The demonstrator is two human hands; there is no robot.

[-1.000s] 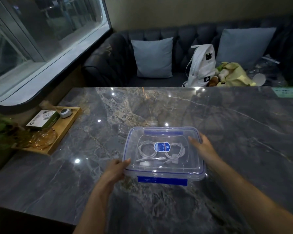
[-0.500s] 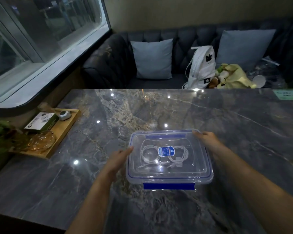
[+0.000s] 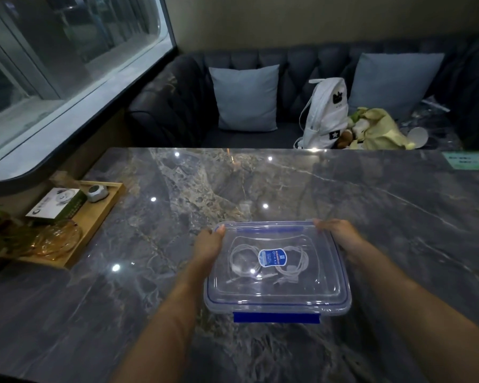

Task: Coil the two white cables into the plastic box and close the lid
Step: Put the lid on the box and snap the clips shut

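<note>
So the clear plastic box with blue clips sits on the grey marble table, lid on, two coiled white cables inside. Left hand and right hand both grip its far corners.

A wooden tray sits left; a white backpack leans behind.

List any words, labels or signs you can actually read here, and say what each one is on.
No text here can be read.
Blue sticker on the box lid: print too small.
Green-and-white carton on the wooden tray: lettering blurred.
Green card at the table's far right: blurred.
White backpack: only a black cat shape and a star patch, no words.
</note>
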